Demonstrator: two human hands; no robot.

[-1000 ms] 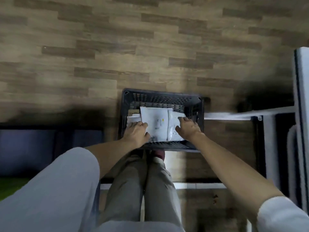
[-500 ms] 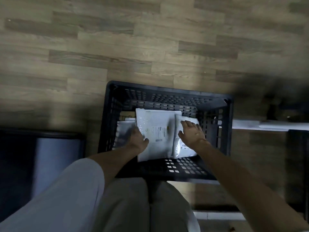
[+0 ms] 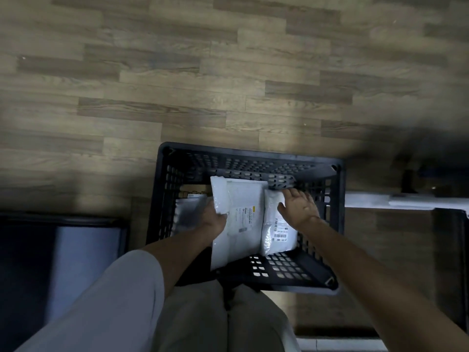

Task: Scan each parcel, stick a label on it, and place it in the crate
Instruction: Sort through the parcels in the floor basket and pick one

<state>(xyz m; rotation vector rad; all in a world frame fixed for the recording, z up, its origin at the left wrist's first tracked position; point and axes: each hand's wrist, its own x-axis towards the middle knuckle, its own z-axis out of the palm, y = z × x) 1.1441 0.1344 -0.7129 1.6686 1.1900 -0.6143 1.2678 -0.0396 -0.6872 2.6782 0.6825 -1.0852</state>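
A black perforated plastic crate stands on the wood floor in front of my legs. Inside it a large white labelled parcel stands upright in the middle. My left hand grips that parcel's left edge, thumb on its front. To its right lies a smaller white parcel with a printed label; my right hand rests flat on its top, fingers spread. A grey-white parcel sits at the crate's left, partly hidden by my left hand.
A dark bin or box with a pale blue inside stands on the floor left of the crate. A white shelf edge juts in from the right, with dark furniture below it. Bare wood floor lies beyond the crate.
The view has come closer to the crate. My right hand slid up along the smaller parcel toward the crate's far wall. My left hand keeps its hold on the large parcel.
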